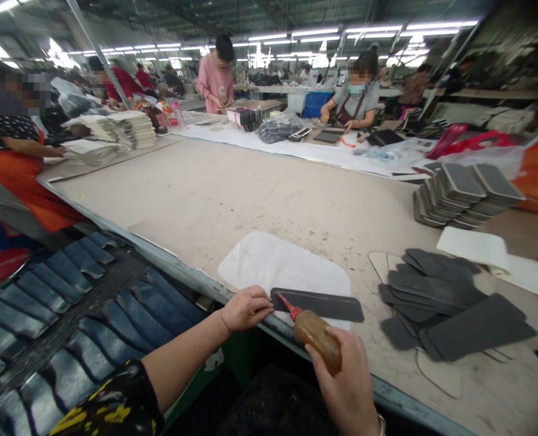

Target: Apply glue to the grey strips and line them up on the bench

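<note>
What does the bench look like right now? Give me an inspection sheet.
Surface: beige worktable, white sheet at the near edge.
Job's things: dark grey strip on the white sheet; brown glue bottle, red nozzle at the strip.
Clutter: loose grey pieces; stacked grey pads; white stacks.
Hands: left hand presses the strip's end; right hand grips the bottle.
Cables: nothing seen.
Surroundings: other people at far benches; blue pieces lower left.

My left hand lies flat, fingers pressing down; my right hand seems curled in a grip, wrist cocked inward.
</note>
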A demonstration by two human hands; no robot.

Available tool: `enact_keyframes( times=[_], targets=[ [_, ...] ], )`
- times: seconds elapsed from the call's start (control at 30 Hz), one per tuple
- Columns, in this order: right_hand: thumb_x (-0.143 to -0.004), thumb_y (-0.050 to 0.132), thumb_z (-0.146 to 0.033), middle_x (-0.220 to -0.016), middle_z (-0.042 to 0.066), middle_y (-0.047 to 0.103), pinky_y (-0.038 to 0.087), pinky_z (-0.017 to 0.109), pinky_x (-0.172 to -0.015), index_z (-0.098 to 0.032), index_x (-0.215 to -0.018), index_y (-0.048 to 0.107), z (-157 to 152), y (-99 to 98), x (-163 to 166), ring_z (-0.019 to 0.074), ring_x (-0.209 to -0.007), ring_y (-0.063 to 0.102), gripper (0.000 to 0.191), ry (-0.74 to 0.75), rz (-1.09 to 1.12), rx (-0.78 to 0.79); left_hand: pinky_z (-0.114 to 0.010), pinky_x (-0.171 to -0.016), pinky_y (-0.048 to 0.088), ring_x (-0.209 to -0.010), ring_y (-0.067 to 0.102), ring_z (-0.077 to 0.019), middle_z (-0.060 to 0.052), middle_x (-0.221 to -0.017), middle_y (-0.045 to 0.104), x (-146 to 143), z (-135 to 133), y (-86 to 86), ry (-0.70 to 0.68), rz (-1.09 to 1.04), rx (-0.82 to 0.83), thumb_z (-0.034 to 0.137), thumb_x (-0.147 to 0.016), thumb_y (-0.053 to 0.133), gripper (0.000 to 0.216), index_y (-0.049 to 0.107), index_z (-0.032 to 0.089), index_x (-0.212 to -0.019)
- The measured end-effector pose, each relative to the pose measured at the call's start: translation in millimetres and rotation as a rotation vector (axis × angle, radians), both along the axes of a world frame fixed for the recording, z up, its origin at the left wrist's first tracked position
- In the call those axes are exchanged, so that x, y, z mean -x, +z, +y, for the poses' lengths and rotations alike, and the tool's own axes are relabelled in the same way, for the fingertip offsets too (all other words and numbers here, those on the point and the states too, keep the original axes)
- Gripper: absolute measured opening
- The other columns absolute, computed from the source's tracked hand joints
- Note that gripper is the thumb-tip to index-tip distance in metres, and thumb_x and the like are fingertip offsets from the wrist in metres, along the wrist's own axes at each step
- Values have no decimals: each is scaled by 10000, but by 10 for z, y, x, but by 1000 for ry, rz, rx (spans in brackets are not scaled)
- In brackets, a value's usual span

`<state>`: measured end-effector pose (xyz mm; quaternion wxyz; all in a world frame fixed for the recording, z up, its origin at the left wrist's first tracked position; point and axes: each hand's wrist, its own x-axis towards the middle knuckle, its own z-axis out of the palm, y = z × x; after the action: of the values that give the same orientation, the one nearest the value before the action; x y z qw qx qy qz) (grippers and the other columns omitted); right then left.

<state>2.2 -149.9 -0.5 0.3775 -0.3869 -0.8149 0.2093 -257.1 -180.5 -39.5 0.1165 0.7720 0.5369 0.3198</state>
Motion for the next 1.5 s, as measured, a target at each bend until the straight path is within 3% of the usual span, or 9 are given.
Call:
enact_keyframes(
  times=[0.57, 1.03, 1.2, 1.33, 1.5],
  targets=[
    [-836, 578, -324, -1011, 74, 493, 437, 366, -807, -193, -1099, 453, -188, -32, -166, 210, -929, 482, 320, 11, -21, 109, -253, -760, 475, -829, 562, -136, -63, -868, 609, -2, 7, 7, -9, -7, -22, 215, -867, 522, 145, 655, 168, -897],
    [-809, 530, -551, -954, 127, 545, 445, 416, -787, -135, -1045, 510, 51, -35, -965, 262, -878, 528, 478, -409, -148, -128, -252, -756, 487, -837, 568, -135, -64, -869, 602, 1, 23, 15, -22, -28, -18, 196, -859, 532, 135, 663, 175, -882],
    [-816, 515, -553, -950, 147, 551, 438, 435, -800, -113, -1048, 518, 82, -3, -1063, 281, -886, 523, 497, -477, -180, -203, -245, -758, 475, -838, 562, -127, -54, -869, 596, 4, 30, 29, -32, -22, 2, 181, -858, 531, 127, 655, 178, -885],
    [-803, 580, -480, -970, 131, 534, 440, 427, -806, -127, -1052, 512, 37, 36, -861, 263, -899, 516, 438, -421, -94, -199, -239, -755, 467, -838, 558, -126, -49, -863, 594, -4, 36, 40, -27, -7, 8, 179, -858, 529, 121, 650, 175, -857],
    [-836, 571, -318, -1015, 113, 499, 454, 406, -815, -161, -1095, 475, -100, -6, -410, 233, -949, 491, 318, -151, -15, -57, -238, -748, 465, -817, 554, -124, -53, -858, 589, -14, 34, 51, -17, 12, 33, 197, -874, 504, 150, 647, 172, -835]
  ],
)
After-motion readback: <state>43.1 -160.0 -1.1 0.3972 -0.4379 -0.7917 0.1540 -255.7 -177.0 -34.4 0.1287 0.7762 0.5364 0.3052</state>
